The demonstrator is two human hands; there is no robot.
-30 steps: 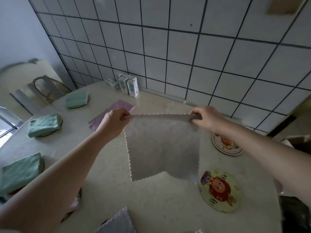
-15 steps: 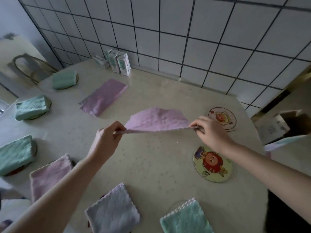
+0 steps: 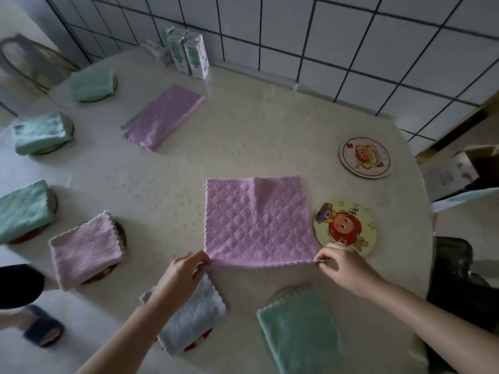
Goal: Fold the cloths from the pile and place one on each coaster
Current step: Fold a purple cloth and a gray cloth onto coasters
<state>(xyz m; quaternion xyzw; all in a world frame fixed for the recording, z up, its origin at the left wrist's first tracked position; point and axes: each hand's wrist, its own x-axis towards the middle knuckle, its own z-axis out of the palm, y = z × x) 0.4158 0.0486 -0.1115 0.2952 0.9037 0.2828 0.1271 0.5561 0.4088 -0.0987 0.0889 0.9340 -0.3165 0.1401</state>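
Observation:
A purple quilted cloth (image 3: 256, 221) lies spread flat on the table's middle. My left hand (image 3: 183, 273) pinches its near left corner and my right hand (image 3: 343, 265) pinches its near right corner. Two bare cartoon coasters sit at the right: a yellow one (image 3: 348, 225) touching the cloth's right edge and a white one (image 3: 364, 157) farther back. Another purple cloth (image 3: 162, 116), the pile, lies at the back left. Folded cloths cover other coasters: green (image 3: 91, 85), green (image 3: 40, 133), green (image 3: 23, 210), pink (image 3: 85, 248), grey (image 3: 193, 315) and green (image 3: 299, 327).
Several small cartons (image 3: 189, 54) stand against the tiled wall at the back. A chair (image 3: 29, 60) is at the far left. A dark bag (image 3: 459, 279) and a cardboard box (image 3: 464, 168) sit off the table's right edge. A slippered foot (image 3: 40, 327) is on the floor at left.
The purple cloth was held up in the air between both hands; now it is laid flat on the table, with both hands lowered to its near corners.

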